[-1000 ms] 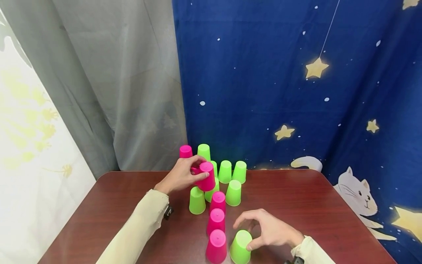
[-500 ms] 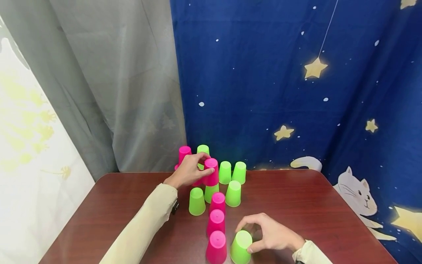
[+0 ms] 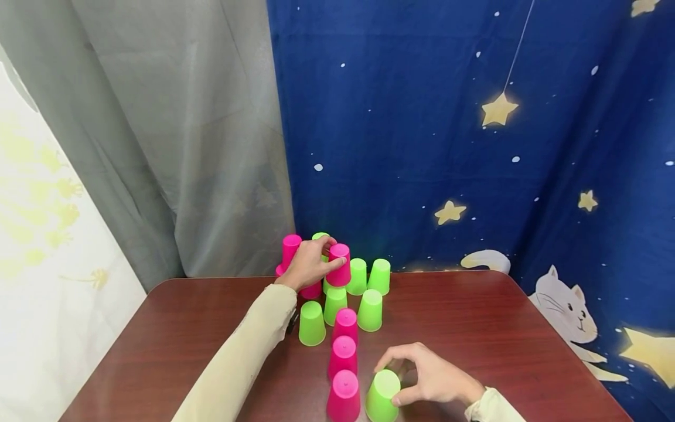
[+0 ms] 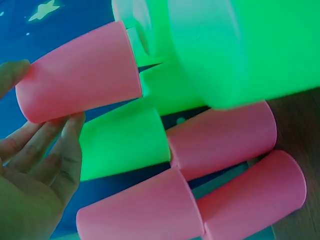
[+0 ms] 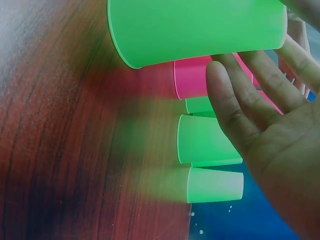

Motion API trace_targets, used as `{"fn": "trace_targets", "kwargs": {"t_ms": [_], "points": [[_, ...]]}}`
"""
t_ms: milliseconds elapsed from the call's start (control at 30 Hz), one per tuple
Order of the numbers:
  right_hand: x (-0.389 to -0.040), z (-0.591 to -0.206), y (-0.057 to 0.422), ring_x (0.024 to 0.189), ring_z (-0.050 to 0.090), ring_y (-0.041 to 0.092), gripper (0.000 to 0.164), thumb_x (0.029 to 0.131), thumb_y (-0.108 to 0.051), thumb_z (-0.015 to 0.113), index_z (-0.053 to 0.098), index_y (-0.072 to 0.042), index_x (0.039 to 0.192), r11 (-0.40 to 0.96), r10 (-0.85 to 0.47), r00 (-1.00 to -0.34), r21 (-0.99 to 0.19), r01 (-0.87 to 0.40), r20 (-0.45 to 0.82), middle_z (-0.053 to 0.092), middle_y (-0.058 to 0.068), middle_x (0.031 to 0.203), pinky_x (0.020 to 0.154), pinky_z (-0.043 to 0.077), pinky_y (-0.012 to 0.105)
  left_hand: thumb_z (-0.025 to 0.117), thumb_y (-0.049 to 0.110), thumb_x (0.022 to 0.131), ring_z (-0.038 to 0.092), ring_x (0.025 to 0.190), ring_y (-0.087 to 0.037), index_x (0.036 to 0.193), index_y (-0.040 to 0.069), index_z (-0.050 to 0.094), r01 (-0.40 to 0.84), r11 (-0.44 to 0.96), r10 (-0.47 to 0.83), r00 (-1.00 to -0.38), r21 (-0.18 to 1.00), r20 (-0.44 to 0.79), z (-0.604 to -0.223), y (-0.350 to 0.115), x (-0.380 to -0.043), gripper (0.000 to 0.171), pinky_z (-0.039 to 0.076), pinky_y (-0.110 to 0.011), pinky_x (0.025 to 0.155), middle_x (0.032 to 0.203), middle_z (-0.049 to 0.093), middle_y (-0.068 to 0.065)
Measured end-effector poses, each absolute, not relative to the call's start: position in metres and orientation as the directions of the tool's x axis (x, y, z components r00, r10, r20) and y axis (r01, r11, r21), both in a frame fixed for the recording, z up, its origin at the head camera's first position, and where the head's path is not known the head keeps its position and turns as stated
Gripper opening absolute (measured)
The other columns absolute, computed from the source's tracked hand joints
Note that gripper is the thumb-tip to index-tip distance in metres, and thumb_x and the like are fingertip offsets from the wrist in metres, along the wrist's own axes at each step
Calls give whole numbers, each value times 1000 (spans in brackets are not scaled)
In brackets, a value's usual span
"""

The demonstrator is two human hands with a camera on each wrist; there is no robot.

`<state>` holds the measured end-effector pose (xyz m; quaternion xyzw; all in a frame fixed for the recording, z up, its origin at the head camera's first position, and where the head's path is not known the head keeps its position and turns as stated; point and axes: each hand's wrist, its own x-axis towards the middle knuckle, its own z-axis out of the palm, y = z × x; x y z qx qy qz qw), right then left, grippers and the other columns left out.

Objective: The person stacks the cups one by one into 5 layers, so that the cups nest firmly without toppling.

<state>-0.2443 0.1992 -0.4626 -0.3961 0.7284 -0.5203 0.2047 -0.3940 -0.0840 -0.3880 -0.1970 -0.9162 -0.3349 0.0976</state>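
At the back of the table my left hand (image 3: 307, 265) pinches an upside-down pink cup (image 3: 340, 268) between thumb and fingers. The left wrist view shows this pink cup (image 4: 80, 75) level with the upper row of a cup stack, beside a green cup (image 4: 125, 142). Several other pink and green cups of the stack are partly hidden behind the hand in the head view. Near the front, my right hand (image 3: 435, 375) has its thumb and fingers around an upside-down green cup (image 3: 382, 397).
Three pink cups stand in a line down the middle, the nearest pink cup (image 3: 344, 397) just left of the right hand's cup. More green cups, such as a green cup (image 3: 370, 310), stand further back. Curtains hang behind the brown table (image 3: 474, 316).
My left hand has carried the pink cup away from me and slightly right, from over the nearer green cups to the stack at the back. The right hand stays at its green cup.
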Motion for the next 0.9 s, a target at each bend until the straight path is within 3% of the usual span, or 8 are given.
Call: {"fn": "trace_targets", "kwargs": {"t_ms": [233,500,633,767,900], "points": [[-245,-466,200,91,70,4,40,83,-13,79,64,-6,119,138,-790,-603,-927,-349,110,74,14,102,82,62,30,78,34,86,67,108,-27,124,11,64,412,699,277,-910,585,310,-393,-73,-401,47,59,-39,90,115,72,-7],[-244,-466,200,89,70,4,39,83,-13,80,65,-7,119,136,-779,-613,-920,-368,130,74,16,101,81,62,30,78,39,85,53,117,-27,124,14,67,490,731,330,-863,475,383,-381,-65,-407,48,55,-44,94,117,69,-7],[-243,-465,200,88,69,3,40,82,-13,80,65,-9,118,140,-774,-619,-918,-372,132,74,16,100,80,63,31,76,42,86,45,129,-30,125,15,68,480,755,311,-862,446,400,-377,-64,-415,48,42,-50,104,119,69,-7],[-243,-466,199,88,69,2,39,82,-12,80,65,-9,118,135,-775,-616,-916,-377,139,74,17,99,80,63,31,73,44,87,37,138,-32,126,15,66,399,784,245,-902,475,354,-376,-61,-420,49,27,-58,109,122,68,-10],[-243,-467,199,88,69,2,40,82,-11,80,65,-8,118,131,-773,-619,-919,-373,141,73,17,99,80,63,31,72,44,88,35,141,-34,129,15,64,328,804,187,-931,496,312,-378,-59,-423,51,20,-62,111,125,67,-11]]}}
